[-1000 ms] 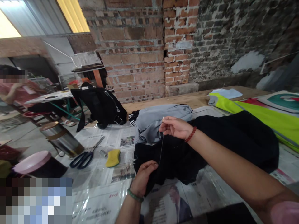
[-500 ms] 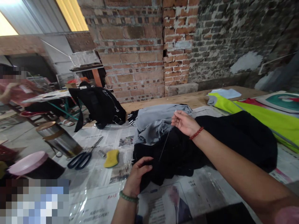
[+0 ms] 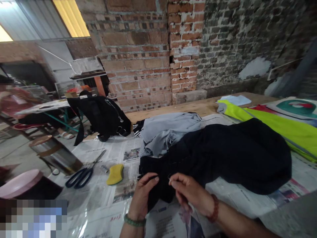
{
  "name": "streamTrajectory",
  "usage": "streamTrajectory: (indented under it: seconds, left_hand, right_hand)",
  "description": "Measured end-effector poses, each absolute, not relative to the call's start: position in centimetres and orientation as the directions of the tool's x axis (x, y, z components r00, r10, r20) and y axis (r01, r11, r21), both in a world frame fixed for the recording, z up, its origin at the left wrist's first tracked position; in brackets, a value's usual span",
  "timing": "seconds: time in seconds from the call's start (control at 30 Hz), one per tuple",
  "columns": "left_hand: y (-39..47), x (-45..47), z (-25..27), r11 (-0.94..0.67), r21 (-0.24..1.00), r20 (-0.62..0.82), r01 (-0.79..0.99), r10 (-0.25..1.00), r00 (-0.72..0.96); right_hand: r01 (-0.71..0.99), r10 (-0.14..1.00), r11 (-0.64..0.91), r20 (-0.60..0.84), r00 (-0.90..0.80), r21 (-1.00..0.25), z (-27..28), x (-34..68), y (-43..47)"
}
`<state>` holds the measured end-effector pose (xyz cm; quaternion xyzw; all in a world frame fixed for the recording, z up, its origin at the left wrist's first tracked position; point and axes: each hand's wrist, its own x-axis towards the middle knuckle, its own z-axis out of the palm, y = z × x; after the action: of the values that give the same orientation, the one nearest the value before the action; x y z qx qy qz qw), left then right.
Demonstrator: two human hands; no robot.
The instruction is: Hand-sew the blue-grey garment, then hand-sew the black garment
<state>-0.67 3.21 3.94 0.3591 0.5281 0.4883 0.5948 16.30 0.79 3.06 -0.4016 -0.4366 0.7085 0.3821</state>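
Note:
A black garment (image 3: 237, 155) lies across the newspaper, with a row of light stitches on its left part. At that garment's left end my left hand (image 3: 142, 195), with a green bead bracelet, is closed, thumb and index finger pinching the cloth. My right hand (image 3: 192, 191), wearing a red bracelet, is just to the right, low over the cloth. Its thumb and fingertips are pressed together on a small sewing needle (image 3: 169, 179), of which only a bit shows. The thread cannot be made out now. Behind the black cloth lies a crumpled grey garment (image 3: 170, 124).
Scissors (image 3: 85, 172), a yellow sponge (image 3: 115, 174) and a small spool (image 3: 104, 169) lie to the left. Beyond them stand a steel flask (image 3: 58, 155) and a pink-lidded container (image 3: 22, 185). A black bag (image 3: 106, 115), a neon vest (image 3: 272, 124) and an iron (image 3: 297, 107) are farther back. Someone sits far left.
My right hand has come down from its raised position, where a taut thread ran to the cloth, to beside my left hand. My left hand keeps its pinch. The view has shifted slightly.

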Motion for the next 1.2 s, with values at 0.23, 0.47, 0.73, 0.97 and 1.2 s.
streamTrajectory:
  seconds: [0.23, 0.47, 0.73, 0.97, 1.2]
  left_hand:
    - [3.2, -0.6, 3.9, 0.178, 0.979, -0.187, -0.096, 0.978, -0.091]
    - [3.1, -0.5, 4.1, 0.176, 0.984, -0.177, -0.03, 0.983, -0.057]
    - [3.3, -0.3, 3.8, 0.062, 0.989, -0.064, 0.134, 0.998, 0.012]
    - [3.3, -0.1, 3.8, -0.018, 0.975, -0.018, 0.221, 0.987, 0.159]
    - [3.4, -0.2, 3.5, 0.022, 0.977, -0.032, 0.211, 0.999, 0.043]
  right_hand:
    - [-0.077, 0.926, -0.294, -0.264, -0.27, -0.953, 2.3, 14.7, 0.4]
    - [-0.087, 0.941, -0.272, -0.246, -0.233, -0.958, 1.5, 14.5, 0.8]
    - [-0.084, 0.952, -0.254, -0.234, -0.2, -0.963, 0.7, 13.6, 1.0]
    - [-0.084, 0.974, -0.21, -0.201, -0.103, -0.974, 1.4, 12.5, 2.0]
    - [0.3, 0.968, 0.222, 0.172, -0.184, -0.928, 3.4, 15.3, 1.1]
